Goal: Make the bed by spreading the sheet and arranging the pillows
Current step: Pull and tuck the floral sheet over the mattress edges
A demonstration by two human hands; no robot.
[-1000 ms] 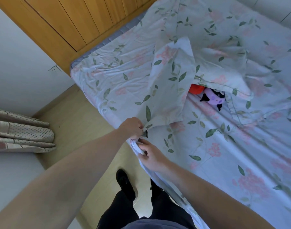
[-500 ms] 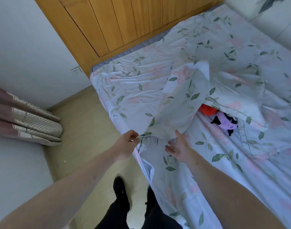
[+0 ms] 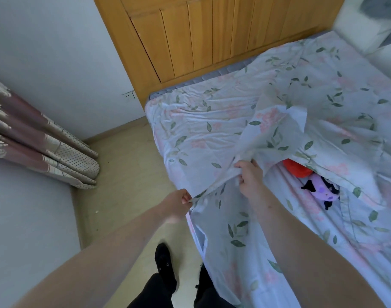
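**Sheet edge lifted, both hands**

Head cam: left hand [image 3: 178, 204] pinches sheet [image 3: 276, 138] edge at bed [image 3: 179, 121] side; right hand [image 3: 250, 178] grips bunched fold further in. Under raised flap: purple plush toy [image 3: 323, 190], orange item [image 3: 297, 170] partly hidden. No pillows identifiable.

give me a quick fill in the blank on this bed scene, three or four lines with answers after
1. Both hands grip the floral ____, the left hand at its edge.
2. The right hand holds it ____ along the same edge.
3. The purple plush toy lies on the bed beside an ____ object.
4. Behind the bed stands a ____ panelled headboard.

Missing words: sheet; farther; orange; wooden
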